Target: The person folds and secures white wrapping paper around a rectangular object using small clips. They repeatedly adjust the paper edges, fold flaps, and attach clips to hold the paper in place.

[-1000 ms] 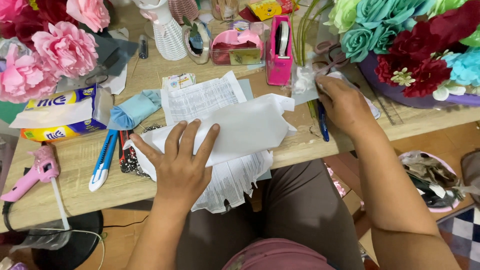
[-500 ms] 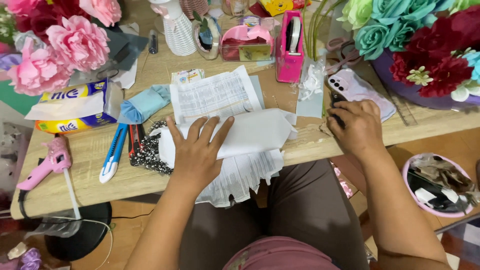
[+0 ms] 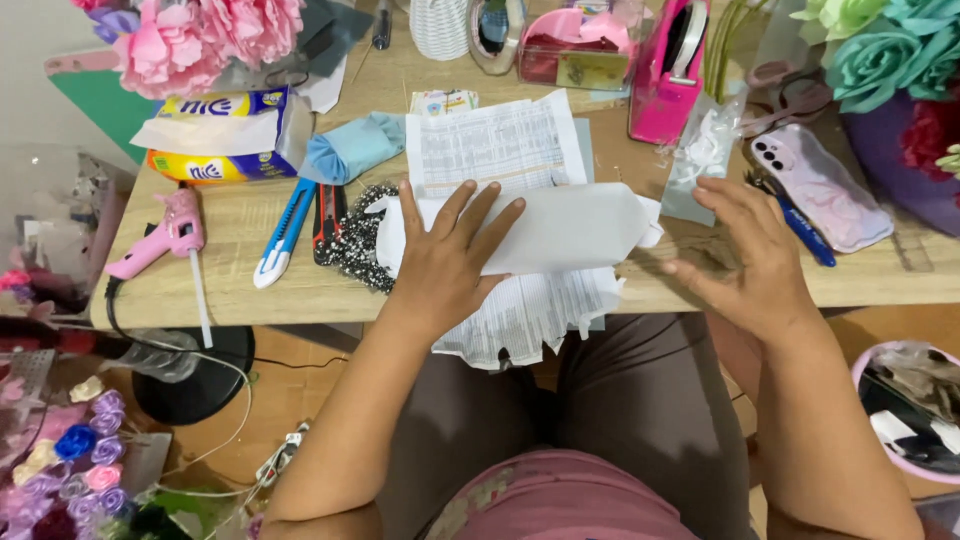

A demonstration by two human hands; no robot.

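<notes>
My left hand lies flat, fingers spread, on a white sheet of paper folded over a printed newspaper page at the wooden table's front edge. My right hand hovers open just right of the white sheet, fingers apart, holding nothing. A phone in a pink marbled case and a blue pen lie just beyond the right hand. A clear plastic bag sits between the paper and the phone.
Left of the paper lie a black beaded piece, a red-black cutter, a blue cutter, a pink glue gun, a tissue pack and a blue cloth. A pink tape dispenser and paper flowers stand behind.
My right hand has drawn back from the phone and pen area toward the table's front edge, beside the white sheet. The left hand stays pressed on the paper. The view shifted.
</notes>
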